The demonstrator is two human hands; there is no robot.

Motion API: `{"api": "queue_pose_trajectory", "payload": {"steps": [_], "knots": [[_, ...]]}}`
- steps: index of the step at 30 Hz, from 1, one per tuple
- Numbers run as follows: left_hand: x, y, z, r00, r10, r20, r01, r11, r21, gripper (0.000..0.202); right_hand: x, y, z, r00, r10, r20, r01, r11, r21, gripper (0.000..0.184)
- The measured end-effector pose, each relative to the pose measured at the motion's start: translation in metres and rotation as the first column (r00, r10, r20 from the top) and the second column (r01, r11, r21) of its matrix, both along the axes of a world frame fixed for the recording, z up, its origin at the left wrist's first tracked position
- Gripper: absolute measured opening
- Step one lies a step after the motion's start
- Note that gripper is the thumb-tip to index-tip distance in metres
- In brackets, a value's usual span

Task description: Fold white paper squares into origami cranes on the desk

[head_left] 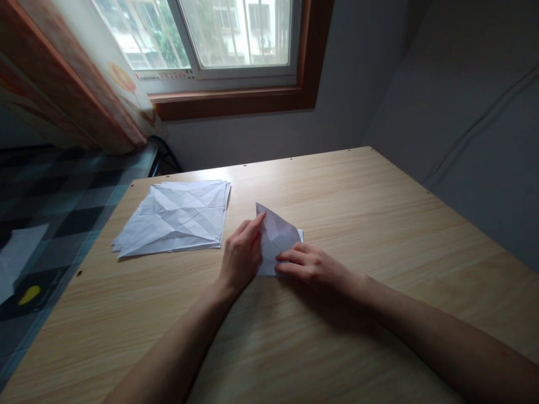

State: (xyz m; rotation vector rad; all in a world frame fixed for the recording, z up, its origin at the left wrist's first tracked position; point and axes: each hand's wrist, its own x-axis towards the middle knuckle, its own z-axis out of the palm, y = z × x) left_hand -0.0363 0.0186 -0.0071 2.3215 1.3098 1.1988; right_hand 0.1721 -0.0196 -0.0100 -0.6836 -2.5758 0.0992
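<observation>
A small folded white sheet of paper (278,234) lies near the middle of the wooden table, with faint creases across it. Its upper flap is raised to a point at the top left, and a sliver of another layer shows at its right edge. My left hand (242,253) grips the paper's left side, index finger stretched up along the raised flap; its thumb is mostly hidden. From the right, my right hand (314,266) has its fingers bent onto the lower right part of the paper, holding it against the table. Its thumb is hidden too.
Left of my hands, a stack of creased white paper sheets (185,216) rests on the wooden table (379,219). A checked cloth surface (76,185) adjoins the table's left edge, with loose white paper (21,255) on it. Behind stand a window (240,33) and a curtain (80,67).
</observation>
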Motion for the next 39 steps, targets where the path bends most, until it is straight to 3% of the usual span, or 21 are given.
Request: {"api": "queue_pose_trajectory", "payload": {"steps": [7, 10, 12, 14, 15, 18, 22, 26, 30, 34, 39], "knots": [[-0.003, 0.005, -0.001, 0.996, -0.094, -0.004, 0.094, 0.995, -0.030, 0.072, -0.001, -0.001, -0.001, 1.000, 0.001, 0.003, -0.001, 1.000, -0.024, 0.023], [-0.003, -0.001, 0.003, 0.999, 0.001, -0.042, 0.007, 0.985, 0.175, 0.074, -0.003, -0.002, 0.001, 0.999, -0.023, -0.043, 0.022, 0.999, -0.033, 0.023], [-0.002, -0.007, 0.004, 0.996, 0.067, -0.054, -0.041, 0.919, 0.391, 0.061, -0.004, -0.004, 0.002, 0.996, -0.069, -0.064, 0.066, 0.996, -0.052, 0.023], [-0.002, -0.012, 0.006, 0.995, 0.028, -0.095, 0.025, 0.855, 0.517, 0.039, -0.005, -0.006, 0.003, 0.993, -0.104, -0.063, 0.099, 0.991, -0.087, 0.027], [-0.001, -0.015, 0.006, 0.989, -0.023, -0.148, 0.097, 0.849, 0.520, 0.029, -0.005, -0.007, 0.004, 0.992, -0.110, -0.054, 0.104, 0.989, -0.102, 0.029], [0.002, -0.016, 0.007, 0.926, -0.124, -0.357, 0.260, 0.895, 0.363, 0.009, -0.004, -0.007, 0.005, 0.994, -0.104, -0.040, 0.099, 0.989, -0.111, 0.032], [0.005, -0.011, 0.007, 0.878, -0.080, -0.472, 0.222, 0.942, 0.252, 0.012, 0.003, -0.002, 0.005, 0.989, -0.110, -0.095, 0.107, 0.994, -0.036, 0.030], [0.005, -0.007, 0.006, 0.867, -0.115, -0.485, 0.225, 0.959, 0.175, 0.013, 0.020, 0.008, 0.006, 0.982, -0.162, -0.095, 0.177, 0.966, 0.187, 0.023], [0.003, -0.006, 0.004, 0.868, -0.221, -0.444, 0.282, 0.957, 0.074, 0.013, 0.039, 0.018, 0.011, 0.975, -0.213, 0.061, 0.183, 0.929, 0.321, 0.030], [0.002, -0.005, 0.004, 0.861, -0.312, -0.402, 0.342, 0.940, 0.004, 0.016, 0.045, 0.021, 0.018, 0.966, -0.212, 0.150, 0.148, 0.924, 0.353, 0.020], [0.001, -0.006, 0.003, 0.809, -0.371, -0.455, 0.413, 0.911, -0.007, 0.029, 0.042, 0.017, 0.027, 0.953, -0.195, 0.230, 0.122, 0.947, 0.298, 0.013]]}}
